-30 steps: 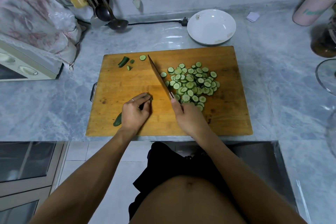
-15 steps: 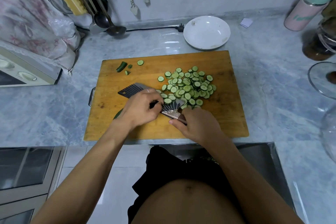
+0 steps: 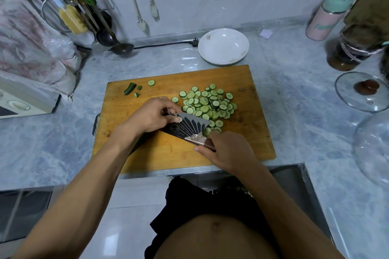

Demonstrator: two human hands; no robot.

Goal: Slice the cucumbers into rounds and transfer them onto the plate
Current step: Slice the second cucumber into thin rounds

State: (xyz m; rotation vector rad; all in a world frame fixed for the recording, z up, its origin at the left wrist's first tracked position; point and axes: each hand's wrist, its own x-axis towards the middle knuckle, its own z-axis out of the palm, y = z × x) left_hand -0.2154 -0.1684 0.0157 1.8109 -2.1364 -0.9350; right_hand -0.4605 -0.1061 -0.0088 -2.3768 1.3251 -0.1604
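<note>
On the wooden cutting board (image 3: 168,153), a pile of cucumber rounds (image 3: 210,103) lies right of centre. A lone round (image 3: 151,82) and dark green end pieces (image 3: 130,88) sit at its far left. The knife (image 3: 189,126) lies nearly flat, its dark patterned blade against the pile's near edge. My right hand (image 3: 229,149) grips the handle. My left hand (image 3: 151,115) lies over the front of the blade, fingers curled onto its far edge. The uncut cucumber is hidden. The white plate (image 3: 223,46) stands empty behind the board.
A glass lid (image 3: 362,92) and a glass bowl (image 3: 372,149) sit on the counter at right, with a dark jar (image 3: 353,48) and a pink bottle (image 3: 328,19) behind. A ladle (image 3: 122,48) and a power cord (image 3: 164,44) lie at the back. An appliance (image 3: 21,99) stands left.
The knife went from upright beside the slices to lying flat. My left hand let go of the cucumber piece and moved onto the blade, then slid with it toward the pile.
</note>
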